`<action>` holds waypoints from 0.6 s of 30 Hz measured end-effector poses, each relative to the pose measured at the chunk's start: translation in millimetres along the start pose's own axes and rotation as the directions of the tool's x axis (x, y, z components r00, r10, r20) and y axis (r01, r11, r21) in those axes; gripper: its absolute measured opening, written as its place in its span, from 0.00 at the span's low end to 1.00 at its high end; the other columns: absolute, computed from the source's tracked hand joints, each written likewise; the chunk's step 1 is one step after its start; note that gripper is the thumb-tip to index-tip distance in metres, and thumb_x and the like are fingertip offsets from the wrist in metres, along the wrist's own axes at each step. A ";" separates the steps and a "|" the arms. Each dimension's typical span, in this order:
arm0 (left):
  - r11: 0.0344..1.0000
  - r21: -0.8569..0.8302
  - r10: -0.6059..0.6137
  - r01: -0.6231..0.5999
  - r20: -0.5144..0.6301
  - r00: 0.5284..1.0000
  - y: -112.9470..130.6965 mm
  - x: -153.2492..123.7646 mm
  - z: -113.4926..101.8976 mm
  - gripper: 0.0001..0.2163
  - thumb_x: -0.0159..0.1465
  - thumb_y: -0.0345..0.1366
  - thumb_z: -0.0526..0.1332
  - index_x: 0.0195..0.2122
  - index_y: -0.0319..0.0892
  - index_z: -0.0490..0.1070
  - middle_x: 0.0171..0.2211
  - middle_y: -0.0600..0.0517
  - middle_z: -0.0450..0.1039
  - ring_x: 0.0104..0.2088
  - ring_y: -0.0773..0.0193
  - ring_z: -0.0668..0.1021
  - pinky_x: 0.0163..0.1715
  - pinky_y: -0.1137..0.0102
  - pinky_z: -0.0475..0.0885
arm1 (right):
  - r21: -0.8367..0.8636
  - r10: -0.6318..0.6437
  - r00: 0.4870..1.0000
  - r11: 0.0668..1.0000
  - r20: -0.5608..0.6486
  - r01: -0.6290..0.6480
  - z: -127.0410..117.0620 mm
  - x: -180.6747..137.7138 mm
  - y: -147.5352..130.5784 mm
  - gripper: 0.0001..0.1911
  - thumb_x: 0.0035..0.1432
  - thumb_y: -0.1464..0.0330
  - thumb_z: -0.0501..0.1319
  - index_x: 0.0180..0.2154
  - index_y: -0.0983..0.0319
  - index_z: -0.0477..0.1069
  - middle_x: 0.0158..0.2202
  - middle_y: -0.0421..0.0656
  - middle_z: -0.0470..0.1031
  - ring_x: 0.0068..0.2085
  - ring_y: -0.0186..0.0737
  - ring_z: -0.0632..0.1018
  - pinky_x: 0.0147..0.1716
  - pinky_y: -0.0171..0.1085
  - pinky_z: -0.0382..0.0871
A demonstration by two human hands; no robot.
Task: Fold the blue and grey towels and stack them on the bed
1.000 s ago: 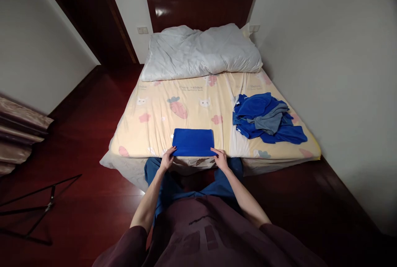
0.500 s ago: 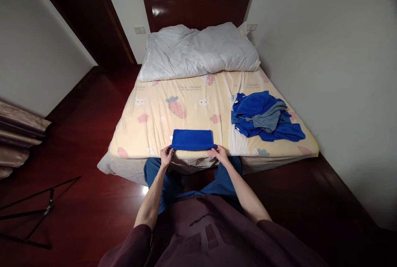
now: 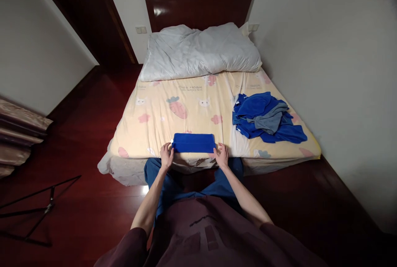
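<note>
A blue cloth (image 3: 194, 143), folded into a narrow flat rectangle, lies at the near edge of the bed, with a crease line running along it. My left hand (image 3: 167, 156) rests at its left end, fingers bent and apart, the fingertips by the cloth's edge. At the opposite end is my right hand (image 3: 221, 156), its fingers spread and its thumb touching the near right corner. Farther right on the bed sits a loose, crumpled heap of blue cloths (image 3: 254, 107), with a grey-blue cloth (image 3: 271, 117) on top.
The bed (image 3: 161, 105) has a yellow printed sheet. A bulky white quilt (image 3: 201, 51) lies by the dark wooden headboard (image 3: 198, 6). On the left are a curtain (image 3: 21, 134) and black stand legs (image 3: 46, 209) on the red floor. A wall (image 3: 335, 72) runs along the right.
The cloth's near edge, earlier pinched at both corners, now lies folded over on it, leaving a narrower strip. Both hands have loosened, their fingers spreading at its ends.
</note>
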State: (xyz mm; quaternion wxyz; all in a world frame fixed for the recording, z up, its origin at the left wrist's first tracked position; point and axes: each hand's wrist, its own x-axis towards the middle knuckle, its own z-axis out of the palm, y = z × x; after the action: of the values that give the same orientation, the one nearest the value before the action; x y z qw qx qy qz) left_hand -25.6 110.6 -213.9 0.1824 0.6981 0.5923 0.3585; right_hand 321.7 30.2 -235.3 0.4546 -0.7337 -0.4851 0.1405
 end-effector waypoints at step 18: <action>0.894 0.305 0.146 -0.329 0.496 0.856 12.8 26.9 10.4 0.31 0.65 0.21 0.47 0.69 0.42 0.65 0.71 0.41 0.61 0.72 0.52 0.62 0.72 0.48 0.56 | -0.455 -0.086 0.952 0.863 0.293 0.219 10.2 -6.2 -8.6 0.30 0.65 0.68 0.60 0.67 0.62 0.66 0.72 0.56 0.59 0.71 0.59 0.63 0.64 0.57 0.61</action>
State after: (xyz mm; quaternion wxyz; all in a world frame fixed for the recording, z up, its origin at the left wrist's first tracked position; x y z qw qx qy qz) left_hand -8.1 135.1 -204.6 0.1326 0.8537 0.4970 0.0816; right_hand 307.0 31.4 -235.5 0.1986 -0.7574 -0.6176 0.0745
